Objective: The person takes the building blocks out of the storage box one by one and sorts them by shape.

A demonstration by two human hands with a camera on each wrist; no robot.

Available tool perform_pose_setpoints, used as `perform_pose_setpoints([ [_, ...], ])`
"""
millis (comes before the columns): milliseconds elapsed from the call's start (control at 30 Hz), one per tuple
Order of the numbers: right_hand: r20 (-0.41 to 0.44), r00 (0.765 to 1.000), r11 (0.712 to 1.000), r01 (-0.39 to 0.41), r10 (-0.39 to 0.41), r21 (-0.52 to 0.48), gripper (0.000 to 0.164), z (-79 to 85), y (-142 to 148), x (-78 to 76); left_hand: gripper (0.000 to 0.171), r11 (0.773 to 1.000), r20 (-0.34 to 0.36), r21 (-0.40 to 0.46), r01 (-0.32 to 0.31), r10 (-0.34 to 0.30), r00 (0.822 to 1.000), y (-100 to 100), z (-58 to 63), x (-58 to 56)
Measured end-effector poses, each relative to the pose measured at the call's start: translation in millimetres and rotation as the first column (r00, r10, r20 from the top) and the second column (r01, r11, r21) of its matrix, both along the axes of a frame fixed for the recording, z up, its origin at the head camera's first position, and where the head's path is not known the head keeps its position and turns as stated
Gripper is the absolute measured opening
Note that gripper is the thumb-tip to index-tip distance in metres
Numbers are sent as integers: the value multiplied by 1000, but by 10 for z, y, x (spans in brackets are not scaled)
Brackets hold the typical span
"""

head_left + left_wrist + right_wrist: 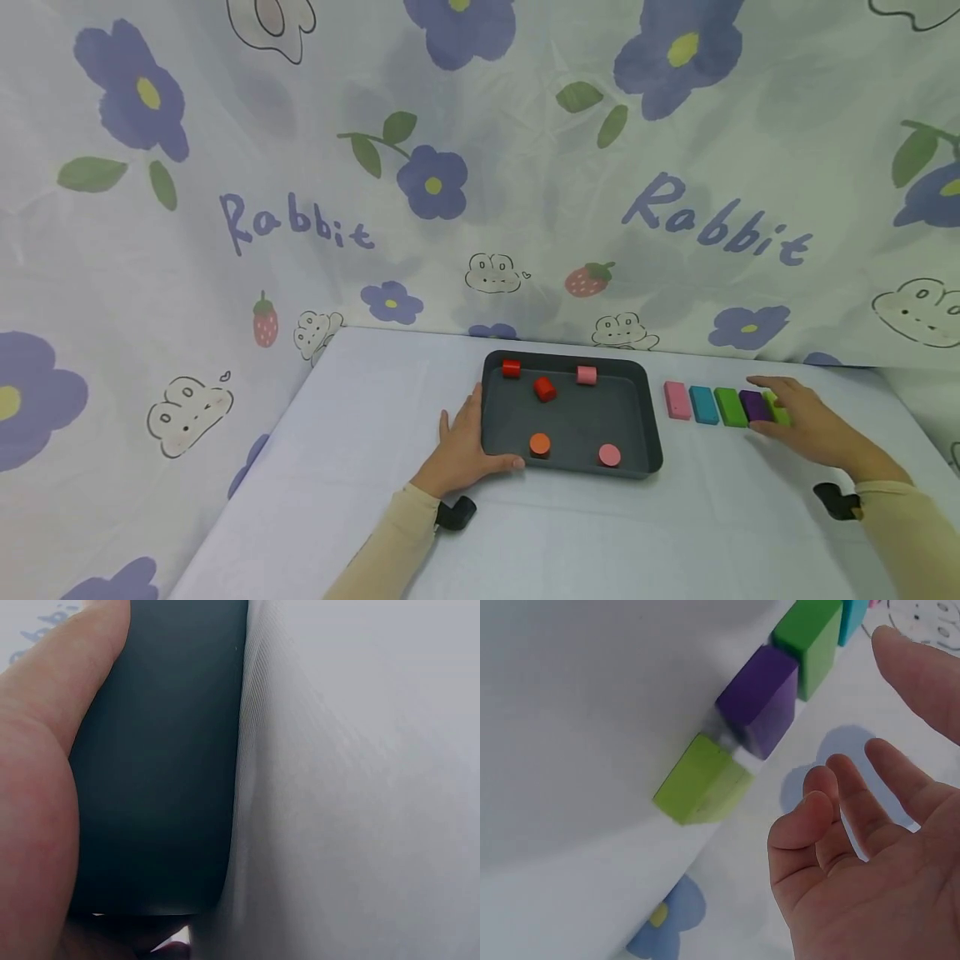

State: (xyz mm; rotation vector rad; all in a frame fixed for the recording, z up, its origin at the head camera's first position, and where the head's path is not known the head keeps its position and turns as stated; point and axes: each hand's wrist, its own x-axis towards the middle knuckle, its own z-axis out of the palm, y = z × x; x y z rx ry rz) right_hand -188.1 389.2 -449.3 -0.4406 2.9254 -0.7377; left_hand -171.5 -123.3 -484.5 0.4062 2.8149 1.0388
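My left hand lies against the near-left corner of a dark grey tray, fingers straight along its left side and thumb at its front rim. In the left wrist view, the thumb lies along the tray's wall. My right hand hovers with parted, empty fingers over the right end of a row of blocks. Nearest to it are a lime block and a purple block. A green block, a blue block and a pink block continue the row leftward.
Inside the tray lie small cylinders: two red, including one red cylinder, an orange cylinder and two pink, including one pink cylinder. The white table meets a patterned curtain at the back and left.
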Motion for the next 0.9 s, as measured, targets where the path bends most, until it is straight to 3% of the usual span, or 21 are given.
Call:
perform_pose_setpoints([
  [333,-82,995,997,-55,51,-47,69,29,-263,25,133,1000,-5,-4,-2,2,1000,-3,-13,-7],
  [900,-94,991,994,-97,92,-57,69,125,-754,117,134,1000,-4,-6,-3,3,1000,-9,-22,-10],
])
